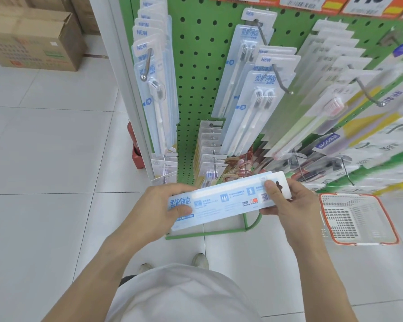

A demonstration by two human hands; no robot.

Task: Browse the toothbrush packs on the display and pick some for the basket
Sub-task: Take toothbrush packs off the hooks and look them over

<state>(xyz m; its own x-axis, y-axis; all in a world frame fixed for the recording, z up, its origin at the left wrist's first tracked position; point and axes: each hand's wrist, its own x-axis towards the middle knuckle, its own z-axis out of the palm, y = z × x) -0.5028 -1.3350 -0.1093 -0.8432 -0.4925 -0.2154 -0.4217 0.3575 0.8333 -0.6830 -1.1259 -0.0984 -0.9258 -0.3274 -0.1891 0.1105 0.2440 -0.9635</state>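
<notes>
A person holds one toothbrush pack [228, 201] level, back side up. The left hand [163, 205] pinches its left end and the right hand [286, 201] its right end, thumbs on top. Held only at its ends, the slim pack could slip free and miss the basket [358, 241], on the floor just right of the right fingers [271, 189].

The toothbrush pack [228, 201] lies crosswise between both hands, in front of the pegboard display [196, 66]. The basket [358, 219] sits on the floor [44, 147] at the right, below the hanging packs [254, 108].
</notes>
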